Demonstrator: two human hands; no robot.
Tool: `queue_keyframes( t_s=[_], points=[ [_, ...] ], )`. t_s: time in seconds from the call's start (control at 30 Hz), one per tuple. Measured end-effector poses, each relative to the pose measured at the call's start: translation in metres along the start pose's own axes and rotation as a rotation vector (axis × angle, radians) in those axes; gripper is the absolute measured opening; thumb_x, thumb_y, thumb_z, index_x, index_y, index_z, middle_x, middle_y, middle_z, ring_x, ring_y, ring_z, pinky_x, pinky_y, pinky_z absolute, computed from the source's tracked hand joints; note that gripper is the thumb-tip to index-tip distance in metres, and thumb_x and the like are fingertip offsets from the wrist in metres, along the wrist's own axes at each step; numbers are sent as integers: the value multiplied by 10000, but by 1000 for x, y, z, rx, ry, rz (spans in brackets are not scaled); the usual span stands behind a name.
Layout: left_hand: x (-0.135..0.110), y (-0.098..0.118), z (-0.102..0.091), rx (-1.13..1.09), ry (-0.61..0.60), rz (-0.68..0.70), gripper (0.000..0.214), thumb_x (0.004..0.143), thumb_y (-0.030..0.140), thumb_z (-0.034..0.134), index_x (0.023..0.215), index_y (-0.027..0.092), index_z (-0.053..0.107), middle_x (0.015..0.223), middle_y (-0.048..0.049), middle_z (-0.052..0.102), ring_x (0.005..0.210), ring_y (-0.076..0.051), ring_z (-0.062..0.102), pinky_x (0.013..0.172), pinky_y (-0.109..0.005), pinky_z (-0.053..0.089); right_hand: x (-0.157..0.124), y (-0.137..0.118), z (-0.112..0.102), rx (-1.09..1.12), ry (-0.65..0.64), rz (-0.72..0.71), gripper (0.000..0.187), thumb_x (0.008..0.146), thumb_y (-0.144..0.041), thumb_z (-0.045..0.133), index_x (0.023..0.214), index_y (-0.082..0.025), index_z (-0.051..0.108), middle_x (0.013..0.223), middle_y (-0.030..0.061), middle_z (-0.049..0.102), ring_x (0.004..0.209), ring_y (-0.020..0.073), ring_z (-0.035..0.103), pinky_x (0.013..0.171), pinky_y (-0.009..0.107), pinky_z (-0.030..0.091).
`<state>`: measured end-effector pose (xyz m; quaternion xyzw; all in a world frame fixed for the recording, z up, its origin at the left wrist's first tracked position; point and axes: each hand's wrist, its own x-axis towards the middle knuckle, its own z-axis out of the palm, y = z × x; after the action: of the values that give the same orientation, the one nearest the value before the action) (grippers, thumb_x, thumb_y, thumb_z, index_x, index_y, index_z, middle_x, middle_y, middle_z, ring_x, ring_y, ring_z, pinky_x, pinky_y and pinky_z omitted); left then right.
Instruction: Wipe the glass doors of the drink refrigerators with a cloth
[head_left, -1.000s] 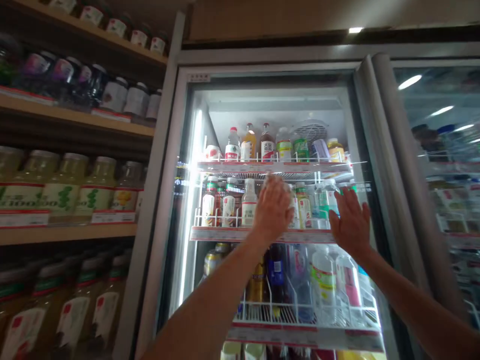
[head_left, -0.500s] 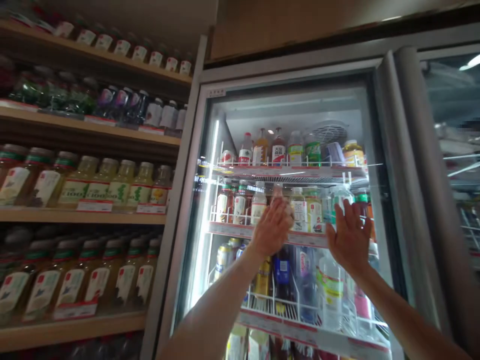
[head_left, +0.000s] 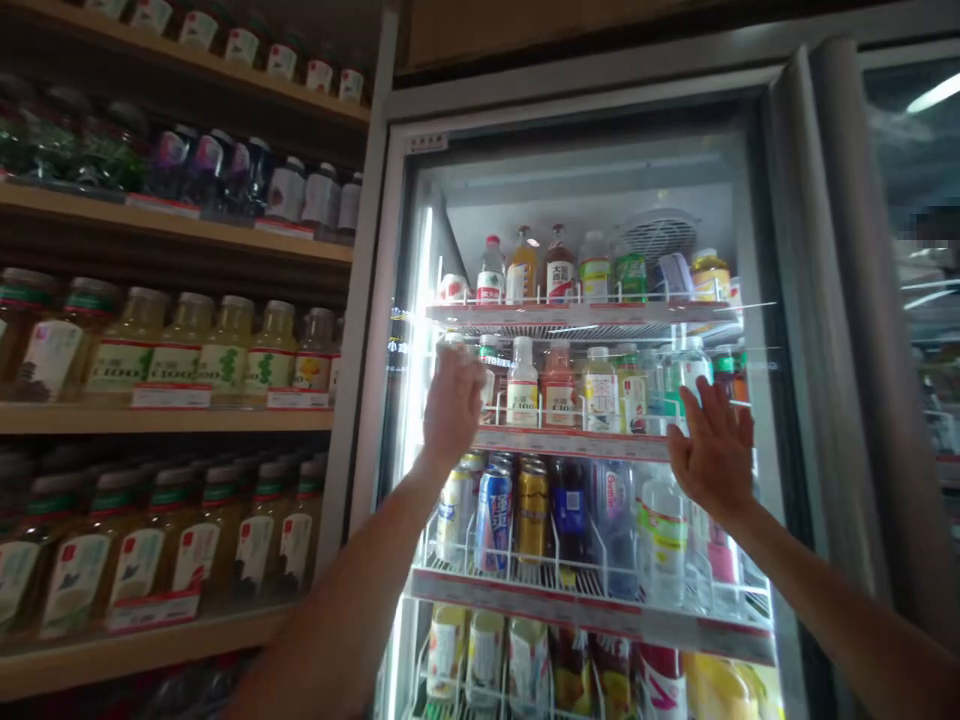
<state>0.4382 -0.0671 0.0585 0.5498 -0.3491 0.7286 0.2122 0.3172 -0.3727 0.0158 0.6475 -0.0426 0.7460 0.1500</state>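
Wooden shelves point(head_left: 75, 417) of bottled drinks stand to the left of a lit drinks fridge whose glass door point(head_left: 577, 165) fills the middle of the view; reflections across the glass suggest it is shut. The left hand point(head_left: 452, 403) has just moved from the middle of the fridge's middle shelf point(head_left: 570, 444) to in front of its left end, uncovering the orange-pink bottle point(head_left: 559, 385) there. As I judge it, this is a shift along the front of the door, with nothing taken from the shelves. The left hand is blurred, its palm side turned away, so I cannot tell how far its fingers are bent or whether it holds anything. The right hand point(head_left: 712, 448) stays near the shelf's right end, open with fingers spread upward, beside the clear-and-green bottle point(head_left: 690, 365) in view; nothing shows in its grip. Whether either hand touches the glass cannot be made out.
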Motion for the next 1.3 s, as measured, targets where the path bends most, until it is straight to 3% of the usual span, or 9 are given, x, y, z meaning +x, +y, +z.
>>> queue_keyframes(
  t_s=[0.1,0.27,0.4,0.47,0.63,0.8,0.97,1.13,1.3],
  points=[
    [-3,-7,-2,38,88,-141,370,913,206,361,1274,159,429,1467,-149,318,1420,-269,137,1120,-528,271,-1,0,1,-24,-1,23,535,899,-344,367,1403,-165,344,1441,144,400,1360,283,323,1089,499,261],
    [-12,11,4,-92,-232,314,343,905,243,391,1237,229,476,1442,-73,385,1410,-211,194,1103,-426,341,-1,1,0,-34,-8,19,520,893,-336,375,1377,-147,382,1431,146,413,1358,279,327,1088,497,265],
    [-8,-14,-8,32,-22,-146,330,911,237,359,1217,209,480,1442,-95,370,1411,-227,191,1128,-474,287,-1,1,0,-40,-24,27,528,889,-343,380,1376,-140,381,1443,149,393,1367,285,307,1092,503,254],
    [-11,-11,-9,46,39,-222,351,910,228,358,1241,173,457,1464,-121,329,1421,-242,143,1139,-490,256,0,0,-1,-40,-32,33,529,889,-350,377,1375,-140,382,1446,150,388,1368,285,304,1090,506,255],
    [-32,22,-8,-145,-310,361,399,889,197,381,1283,237,433,1472,-50,345,1413,-187,176,1104,-381,346,0,1,-1,-13,-34,30,514,890,-349,358,1357,-141,407,1436,147,405,1361,283,318,1086,499,257],
    [-54,-3,-28,87,21,-168,351,887,193,409,1232,167,467,1459,-151,336,1405,-273,197,1100,-496,312,-2,2,1,25,-15,34,519,876,-319,382,1370,-159,394,1445,121,399,1367,276,306,1096,494,237],
    [-88,-1,-35,-75,-253,216,341,868,204,458,1207,213,492,1453,-113,364,1393,-248,241,1072,-436,368,-1,1,-1,38,-43,55,523,871,-322,375,1363,-148,403,1449,129,391,1368,278,302,1089,495,243],
    [-93,4,-32,54,2,-195,381,871,179,442,1251,166,451,1497,-162,261,1412,-278,171,1110,-504,277,0,1,-1,26,-41,53,515,871,-340,370,1338,-132,434,1437,138,405,1364,276,311,1095,485,239],
    [-86,39,-14,-126,-296,340,387,853,195,462,1240,202,482,1475,-100,340,1414,-231,174,1107,-418,306,-1,1,-4,9,-64,70,516,869,-328,378,1352,-149,417,1443,125,400,1362,277,315,1086,492,247]
  ],
)
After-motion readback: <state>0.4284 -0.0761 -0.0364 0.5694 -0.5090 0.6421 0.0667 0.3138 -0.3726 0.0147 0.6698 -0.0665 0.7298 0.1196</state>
